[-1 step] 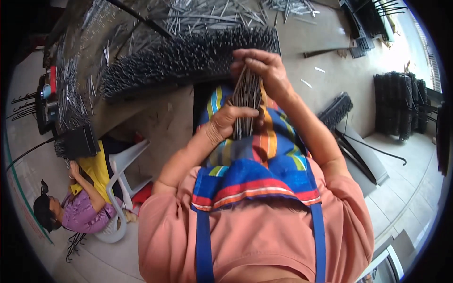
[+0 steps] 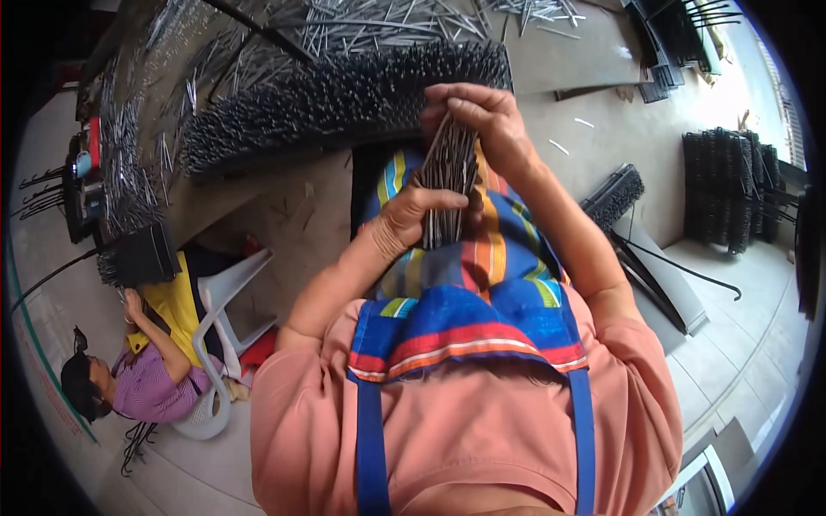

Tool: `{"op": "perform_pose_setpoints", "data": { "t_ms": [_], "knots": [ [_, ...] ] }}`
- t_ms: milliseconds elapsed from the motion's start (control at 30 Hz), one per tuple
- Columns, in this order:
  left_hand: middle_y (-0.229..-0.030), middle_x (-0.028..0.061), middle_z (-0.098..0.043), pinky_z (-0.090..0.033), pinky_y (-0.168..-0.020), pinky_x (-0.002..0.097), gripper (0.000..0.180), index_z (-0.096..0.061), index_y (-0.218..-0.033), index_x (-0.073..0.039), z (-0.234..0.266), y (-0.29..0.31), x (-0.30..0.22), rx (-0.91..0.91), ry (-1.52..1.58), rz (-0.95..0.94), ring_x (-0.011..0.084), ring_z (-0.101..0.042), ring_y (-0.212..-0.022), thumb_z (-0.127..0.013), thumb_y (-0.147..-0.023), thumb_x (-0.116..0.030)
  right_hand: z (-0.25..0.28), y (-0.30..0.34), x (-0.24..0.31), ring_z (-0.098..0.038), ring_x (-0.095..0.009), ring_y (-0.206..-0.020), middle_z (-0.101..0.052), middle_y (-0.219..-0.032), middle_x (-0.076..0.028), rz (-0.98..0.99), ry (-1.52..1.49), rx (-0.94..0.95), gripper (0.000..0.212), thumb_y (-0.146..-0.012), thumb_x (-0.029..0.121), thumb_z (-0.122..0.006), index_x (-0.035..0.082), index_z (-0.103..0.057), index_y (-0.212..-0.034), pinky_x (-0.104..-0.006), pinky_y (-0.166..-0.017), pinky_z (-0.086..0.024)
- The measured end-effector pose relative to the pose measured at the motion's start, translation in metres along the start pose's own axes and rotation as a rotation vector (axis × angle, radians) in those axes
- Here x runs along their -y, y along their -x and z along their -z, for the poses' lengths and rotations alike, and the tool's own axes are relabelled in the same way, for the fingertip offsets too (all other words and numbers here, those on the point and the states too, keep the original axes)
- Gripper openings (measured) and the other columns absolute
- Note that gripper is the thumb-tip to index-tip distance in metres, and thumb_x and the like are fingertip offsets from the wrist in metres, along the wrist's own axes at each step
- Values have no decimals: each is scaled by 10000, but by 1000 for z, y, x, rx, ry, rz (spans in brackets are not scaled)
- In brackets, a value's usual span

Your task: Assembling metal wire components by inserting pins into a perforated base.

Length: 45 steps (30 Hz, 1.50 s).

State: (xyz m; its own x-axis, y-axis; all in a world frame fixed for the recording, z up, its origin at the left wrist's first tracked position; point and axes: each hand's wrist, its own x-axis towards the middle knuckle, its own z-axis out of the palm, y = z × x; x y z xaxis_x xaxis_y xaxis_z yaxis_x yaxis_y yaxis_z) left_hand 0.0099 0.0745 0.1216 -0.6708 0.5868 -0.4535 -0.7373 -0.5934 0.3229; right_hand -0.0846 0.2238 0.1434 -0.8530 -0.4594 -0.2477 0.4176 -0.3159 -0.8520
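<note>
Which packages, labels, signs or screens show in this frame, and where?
None legible as such. Nearest candidate: a red and black item at the far left edge of the workbench, too small to tell what it is. Both hands, left hand and right hand, hold a bare bundle of metal rods, unwrapped.

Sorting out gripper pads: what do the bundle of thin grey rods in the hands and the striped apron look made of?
Bundle of thin grey rods: likely metal wire, dull grey with faint glints, straight and stiff. The left hand grips its lower part and the right hand its top. Striped apron: woven fabric, matte, with blue, red, yellow and green bands; it drapes and creases softly.
</note>
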Motion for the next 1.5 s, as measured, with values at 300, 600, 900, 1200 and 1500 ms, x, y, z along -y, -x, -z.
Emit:
{"op": "perform_pose_setpoints", "data": {
  "t_ms": [300, 600, 900, 1200, 1500],
  "knots": [
    [-811, 116, -684, -579, -646, 324, 266, -635, -1024, 3, 13, 6, 13, -49, -153, 17, 203, -684, -695, -666, -769, 71, 13, 2, -6, -689, -261, -886, -681, -1000, -188, 259, -41, -188, 341, -948, 42, -505, -67, -519, -1271, -360, -864, -552],
    [-887, 108, -677, -607, -712, 383, 278, -594, -1105, -20, 33, 0, 17, -141, 101, -86, 227, -692, -779, -640, -832, -4, 29, 13, 5, -688, -238, -789, -682, -943, -178, 60, -109, -313, 160, -935, 24, -536, -28, -584, -1078, -346, -771, -567],
    [-855, 100, -697, -588, -648, 321, 271, -632, -1006, -13, 25, -6, 10, -97, -94, -75, 202, -688, -698, -685, -751, 61, 10, 14, -27, -620, -146, -998, -675, -1062, -76, 251, 484, -285, 294, -910, 95, -606, -7, -613, -1186, -269, -877, -484],
    [-896, 149, -682, -576, -747, 343, 377, -582, -1092, -3, 12, 8, 9, -32, -350, 5, 237, -688, -795, -655, -729, 67, 7, 23, -33, -638, -255, -1032, -667, -1112, -175, -29, 313, 264, 613, -936, 461, -492, -82, -594, -1202, -356, -972, -463],
    [-847, 133, -695, -591, -632, 336, 217, -651, -999, 27, 57, -42, 9, -538, -222, -187, 229, -689, -696, -645, -783, 45, 48, 36, -53, -578, -75, -599, -676, -754, -33, -186, 535, -258, 235, -899, 239, -641, 18, -706, -945, -233, -551, -417]
  ]
}}
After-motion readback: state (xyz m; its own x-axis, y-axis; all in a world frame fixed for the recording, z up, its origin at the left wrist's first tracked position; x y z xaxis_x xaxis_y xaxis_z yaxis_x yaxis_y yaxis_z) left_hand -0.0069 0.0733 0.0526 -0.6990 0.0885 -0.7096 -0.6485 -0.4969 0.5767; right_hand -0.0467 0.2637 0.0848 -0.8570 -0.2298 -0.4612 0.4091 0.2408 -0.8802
